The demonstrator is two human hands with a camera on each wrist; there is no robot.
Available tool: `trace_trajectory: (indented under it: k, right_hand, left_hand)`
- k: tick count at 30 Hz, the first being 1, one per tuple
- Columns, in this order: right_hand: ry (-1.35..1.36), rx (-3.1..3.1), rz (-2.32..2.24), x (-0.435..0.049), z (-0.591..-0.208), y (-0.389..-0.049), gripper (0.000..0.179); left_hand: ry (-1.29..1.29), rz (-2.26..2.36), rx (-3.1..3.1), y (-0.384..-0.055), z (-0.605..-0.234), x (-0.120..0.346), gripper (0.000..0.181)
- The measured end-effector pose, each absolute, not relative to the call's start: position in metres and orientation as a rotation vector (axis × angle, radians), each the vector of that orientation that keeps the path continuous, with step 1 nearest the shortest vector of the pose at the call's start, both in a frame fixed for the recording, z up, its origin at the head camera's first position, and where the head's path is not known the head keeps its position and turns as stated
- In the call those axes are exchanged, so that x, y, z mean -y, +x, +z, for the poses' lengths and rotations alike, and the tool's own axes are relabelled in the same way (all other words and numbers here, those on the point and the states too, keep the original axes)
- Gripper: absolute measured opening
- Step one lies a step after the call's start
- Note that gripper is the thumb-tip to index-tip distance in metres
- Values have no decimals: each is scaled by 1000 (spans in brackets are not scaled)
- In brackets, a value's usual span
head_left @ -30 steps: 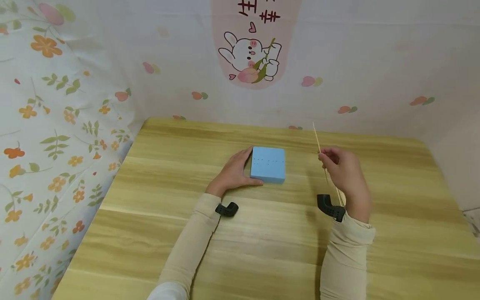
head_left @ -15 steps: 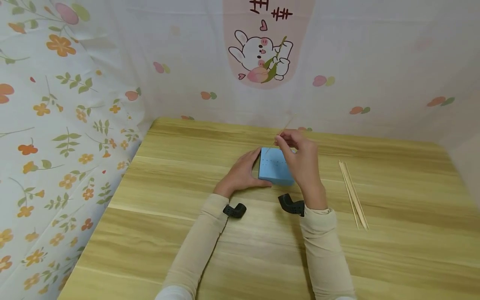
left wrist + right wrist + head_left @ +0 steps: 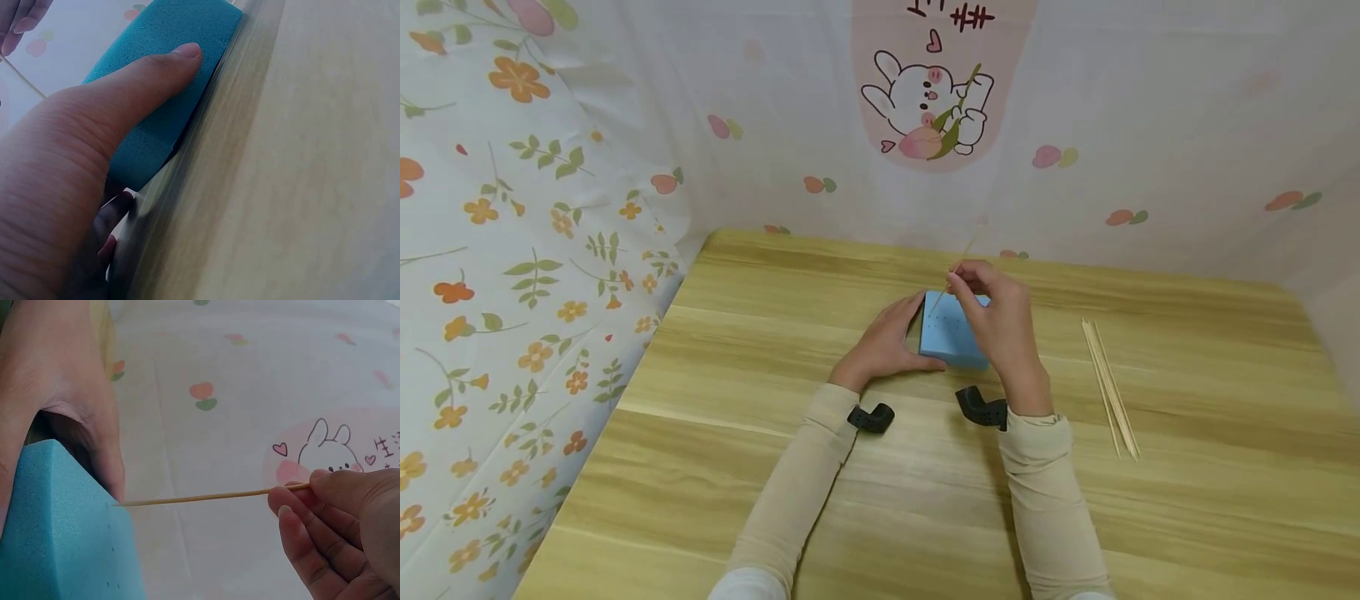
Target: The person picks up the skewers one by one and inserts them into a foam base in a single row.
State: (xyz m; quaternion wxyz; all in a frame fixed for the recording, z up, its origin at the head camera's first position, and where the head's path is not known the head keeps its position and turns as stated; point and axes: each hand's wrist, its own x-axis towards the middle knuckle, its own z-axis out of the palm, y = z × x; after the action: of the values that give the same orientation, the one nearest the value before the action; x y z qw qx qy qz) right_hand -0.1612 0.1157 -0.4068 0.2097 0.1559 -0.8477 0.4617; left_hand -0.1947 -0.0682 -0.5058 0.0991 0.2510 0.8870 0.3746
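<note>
A light blue foam block (image 3: 946,337) with rows of small holes in its top lies flat on the table. My left hand (image 3: 886,343) grips it from the left, with the thumb along the near side, as the left wrist view shows on the block (image 3: 165,28). Between thumb and fingertips, my right hand (image 3: 1003,321) pinches a thin bamboo skewer (image 3: 200,499) above the block. The skewer slants down to the left, and its lower tip meets the holed face near the left end of the hole row. In the head view the right hand hides the block's right part.
A loose bunch of bamboo skewers (image 3: 1108,387) lies on the wood-grain table (image 3: 917,508), right of the right forearm. A printed cloth (image 3: 775,125) hangs behind the table, and a flowered one (image 3: 550,275) hangs on the left.
My right hand has brought the skewer left from beside the bunch to over the foam block, and its tip has come down to the hole row. The left hand keeps its grip.
</note>
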Motion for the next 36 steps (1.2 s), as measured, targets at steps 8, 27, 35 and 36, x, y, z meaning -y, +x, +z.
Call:
trace_trajectory:
  k: [8,27,35,36]
  right_hand:
    - [459,2415,1254,-113,-409,-164,17]
    - [486,2512,1145,-106,-426,-168,18]
    - [501,2523,1086,-106,-425,-168,19]
    - [504,2522,1085,-106,-425,-168,19]
  left_hand:
    - [740,1107,-2624,-197,-506,68,126]
    - [758,1127,-2615,-194,-507,68,125]
    - [763,1130,-2623,-194,-507,68,124]
    - [764,1134,-2621,-195,-507,69,124]
